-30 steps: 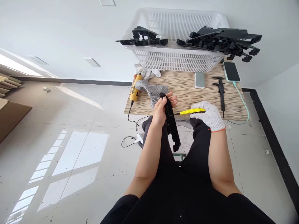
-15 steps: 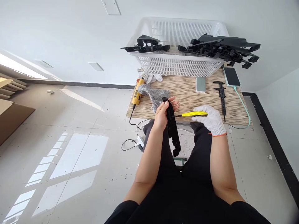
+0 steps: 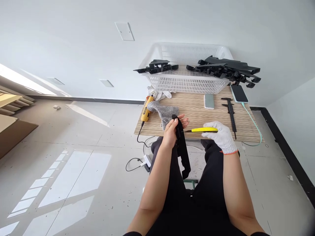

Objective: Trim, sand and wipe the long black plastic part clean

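Note:
My left hand (image 3: 170,131), bare, is closed around the upper end of a long black plastic part (image 3: 182,149). The part hangs down at a slant between my knees, in front of the table edge. My right hand (image 3: 222,136), in a white knit glove with an orange cuff, grips a yellow-handled knife (image 3: 204,129). Its thin dark blade points left and reaches the black part just below my left fingers; whether it is cutting in cannot be made out. Behind my left hand lies a grey cloth glove (image 3: 163,112).
On the wood-slat table (image 3: 192,101) are a yellow corded rotary tool (image 3: 147,109), white gloves (image 3: 161,94), a grey-green block (image 3: 209,101), a black caliper (image 3: 230,114) and a phone (image 3: 239,94) on a cable. Black parts (image 3: 223,68) lie across a white basket (image 3: 187,83) behind.
The camera view has tilted upward, so the scene sits lower in the picture. Both hands keep their grips, with the knife's tip still at the black part.

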`<state>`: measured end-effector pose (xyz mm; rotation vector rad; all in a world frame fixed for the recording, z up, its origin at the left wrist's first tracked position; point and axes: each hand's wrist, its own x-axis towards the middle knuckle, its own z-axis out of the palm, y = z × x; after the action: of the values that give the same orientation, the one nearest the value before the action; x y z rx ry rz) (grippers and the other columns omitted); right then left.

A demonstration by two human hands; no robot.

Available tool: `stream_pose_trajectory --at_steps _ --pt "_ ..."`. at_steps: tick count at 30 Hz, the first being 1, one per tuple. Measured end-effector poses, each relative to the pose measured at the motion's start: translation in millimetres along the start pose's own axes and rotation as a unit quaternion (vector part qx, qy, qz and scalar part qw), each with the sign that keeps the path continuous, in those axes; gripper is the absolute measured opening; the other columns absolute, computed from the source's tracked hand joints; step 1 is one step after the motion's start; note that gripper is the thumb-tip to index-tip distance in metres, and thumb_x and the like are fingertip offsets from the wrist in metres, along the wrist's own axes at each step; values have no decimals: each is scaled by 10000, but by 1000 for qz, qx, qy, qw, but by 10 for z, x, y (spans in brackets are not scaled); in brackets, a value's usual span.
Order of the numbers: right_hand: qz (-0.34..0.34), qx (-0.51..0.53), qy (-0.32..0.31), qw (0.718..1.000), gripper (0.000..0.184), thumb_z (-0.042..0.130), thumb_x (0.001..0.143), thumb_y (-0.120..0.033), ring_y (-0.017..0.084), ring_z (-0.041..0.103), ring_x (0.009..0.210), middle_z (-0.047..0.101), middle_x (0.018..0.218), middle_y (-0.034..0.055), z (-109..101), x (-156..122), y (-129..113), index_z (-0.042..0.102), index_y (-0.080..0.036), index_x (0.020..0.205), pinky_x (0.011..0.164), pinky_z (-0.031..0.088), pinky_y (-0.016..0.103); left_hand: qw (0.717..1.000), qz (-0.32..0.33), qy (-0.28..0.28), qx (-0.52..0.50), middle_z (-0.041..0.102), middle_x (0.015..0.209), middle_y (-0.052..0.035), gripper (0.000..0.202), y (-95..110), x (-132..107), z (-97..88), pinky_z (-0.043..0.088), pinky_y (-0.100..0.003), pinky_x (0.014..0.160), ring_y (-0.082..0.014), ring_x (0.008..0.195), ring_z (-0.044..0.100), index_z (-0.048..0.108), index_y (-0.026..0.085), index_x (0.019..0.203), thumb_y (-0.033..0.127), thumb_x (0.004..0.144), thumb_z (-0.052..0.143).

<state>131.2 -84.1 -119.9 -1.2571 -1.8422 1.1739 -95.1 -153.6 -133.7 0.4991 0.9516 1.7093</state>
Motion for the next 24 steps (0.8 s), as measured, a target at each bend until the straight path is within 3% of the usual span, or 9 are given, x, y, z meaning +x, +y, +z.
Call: stream_pose_trajectory --at_steps 2,5,9,13,16,20,24 --pt "13 19 10 1000 416 909 666 -393 294 744 1021 774 1150 89 -2 5 -3 809 -232 1037 840 646 427 1000 -3 0 -5 824 1024 -96 490 1 8 0 595 -391 948 -259 947 794 805 179 1110 540 780 841" --pt "2 -7 -50 999 392 911 660 -390 284 744 1026 775 1151 96 -3 18 1 815 -221 1001 862 634 395 1000 -8 -1 -6 826 1019 -97 520 11 10 9 598 -379 925 -258 946 793 807 178 1095 563 750 859" --pt "9 30 17 999 418 905 651 -406 269 749 967 781 1126 88 20 22 11 809 -220 1012 818 627 386 1000 -11 4 3 826 1016 -99 543 15 1 10 593 -374 914 -249 927 789 805 175 1095 581 738 858" --pt "10 19 -44 999 439 927 626 -357 257 743 985 785 1094 70 40 23 55 813 -233 1032 917 601 397 1000 -15 4 13 824 1004 -105 576 7 -4 3 585 -389 938 -254 923 787 803 171 1104 606 730 853" --pt "-7 14 8 1000 406 892 680 -376 264 727 1058 774 1150 72 39 31 97 808 -238 1053 966 580 411 1000 -14 3 18 824 1006 -108 560 11 -9 5 585 -391 947 -255 934 783 806 177 1099 604 740 850" --pt "0 23 -53 998 408 902 660 -335 262 725 1082 778 1137 67 38 34 107 809 -235 1045 1003 563 409 1000 -19 2 16 824 1014 -112 561 14 -8 1 583 -405 975 -256 934 782 809 178 1094 603 730 860" --pt "7 35 6 999 419 889 684 -376 270 718 1092 764 1178 81 49 23 97 801 -233 1068 963 584 412 1000 -14 -2 13 825 1019 -102 542 -4 10 -18 586 -396 967 -249 935 781 810 185 1096 595 743 854"
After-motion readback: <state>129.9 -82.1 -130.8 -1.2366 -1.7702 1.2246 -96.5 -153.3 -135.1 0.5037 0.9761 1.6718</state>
